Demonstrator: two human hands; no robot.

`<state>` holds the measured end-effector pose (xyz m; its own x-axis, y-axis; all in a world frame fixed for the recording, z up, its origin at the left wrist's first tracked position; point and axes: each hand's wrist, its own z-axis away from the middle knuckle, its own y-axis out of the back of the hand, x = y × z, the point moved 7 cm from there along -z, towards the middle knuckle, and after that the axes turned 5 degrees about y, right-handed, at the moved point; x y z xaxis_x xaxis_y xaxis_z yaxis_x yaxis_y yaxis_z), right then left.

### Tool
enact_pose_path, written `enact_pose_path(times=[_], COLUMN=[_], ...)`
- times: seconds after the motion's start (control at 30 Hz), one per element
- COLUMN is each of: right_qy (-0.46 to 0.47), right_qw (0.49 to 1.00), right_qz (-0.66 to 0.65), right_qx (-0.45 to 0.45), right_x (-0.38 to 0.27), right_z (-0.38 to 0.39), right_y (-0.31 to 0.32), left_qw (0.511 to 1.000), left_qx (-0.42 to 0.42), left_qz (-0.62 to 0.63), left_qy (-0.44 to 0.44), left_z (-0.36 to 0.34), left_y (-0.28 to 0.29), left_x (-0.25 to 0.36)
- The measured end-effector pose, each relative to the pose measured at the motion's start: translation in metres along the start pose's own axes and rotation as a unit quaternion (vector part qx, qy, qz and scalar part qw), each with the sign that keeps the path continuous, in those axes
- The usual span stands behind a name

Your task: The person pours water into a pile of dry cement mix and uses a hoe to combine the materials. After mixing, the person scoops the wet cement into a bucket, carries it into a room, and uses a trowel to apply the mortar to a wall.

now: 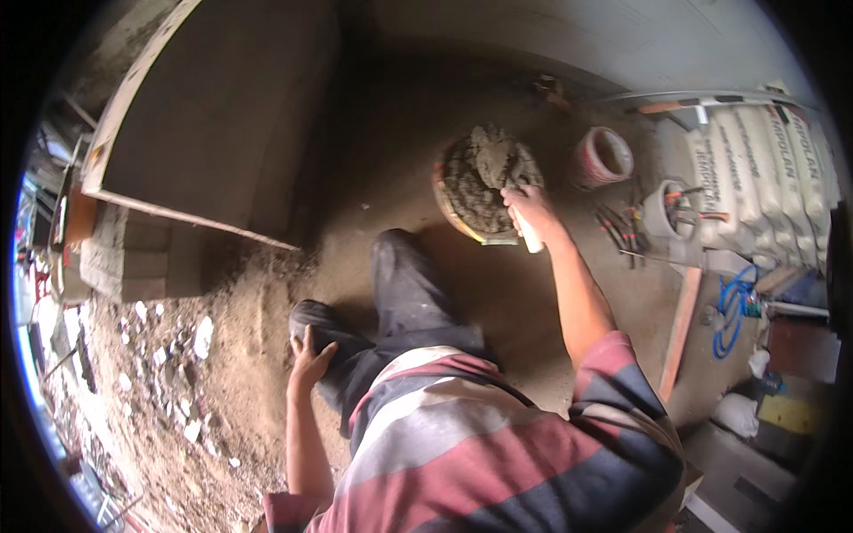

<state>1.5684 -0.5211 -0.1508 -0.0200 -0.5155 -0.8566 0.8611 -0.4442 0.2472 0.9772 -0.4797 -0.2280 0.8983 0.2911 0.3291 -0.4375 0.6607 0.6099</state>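
My right hand (526, 209) grips the pale handle of a trowel (533, 236), whose blade reaches into a round tub (442, 197) of wet grey mortar (469, 178). A lump of mortar (491, 153) sits at the trowel's end, largely hiding the blade. My left hand (309, 354) rests on my left leg (324, 324) near the knee, fingers apart, holding nothing.
A red-and-white pail (602, 142), a grey bucket (662, 218) of tools, loose tools (617, 233), stacked sacks (751, 178), blue hose (724, 320) and a plank (680, 329) lie rightward. A large board (204, 124) stands left above stacked blocks (142, 258); rubble (187, 391) covers the lower-left ground.
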Motion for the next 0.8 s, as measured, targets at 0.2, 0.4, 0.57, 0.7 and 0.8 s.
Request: enact_pose_path(times=[0.2, 0.4, 0.57, 0.7, 0.8], right_qy=[-0.035, -0.072, 0.019, -0.039, 0.019], right_qw=[0.928, 0.864, 0.971, 0.986, 0.967], right_qz=[-0.336, -0.484, -0.183, -0.104, -0.237], right_qx=[-0.16, -0.122, 0.154, 0.127, -0.089], right_x=[-0.016, -0.002, 0.002, 0.039, -0.053], right_z=[0.042, 0.045, 0.034, 0.015, 0.068], right_y=[-0.15, -0.245, -0.265, -0.419, -0.511], left_qw=[0.995, 0.994, 0.995, 0.996, 0.989], left_qx=[0.02, 0.03, 0.039, 0.047, 0.062], left_qz=[-0.082, -0.062, -0.067, -0.069, -0.133], left_qy=[0.056, 0.082, 0.068, 0.042, -0.021], left_z=[-0.007, -0.008, -0.01, -0.023, -0.033], left_y=[0.003, 0.009, 0.008, 0.021, -0.001], left_x=[0.025, 0.016, 0.001, -0.005, -0.061])
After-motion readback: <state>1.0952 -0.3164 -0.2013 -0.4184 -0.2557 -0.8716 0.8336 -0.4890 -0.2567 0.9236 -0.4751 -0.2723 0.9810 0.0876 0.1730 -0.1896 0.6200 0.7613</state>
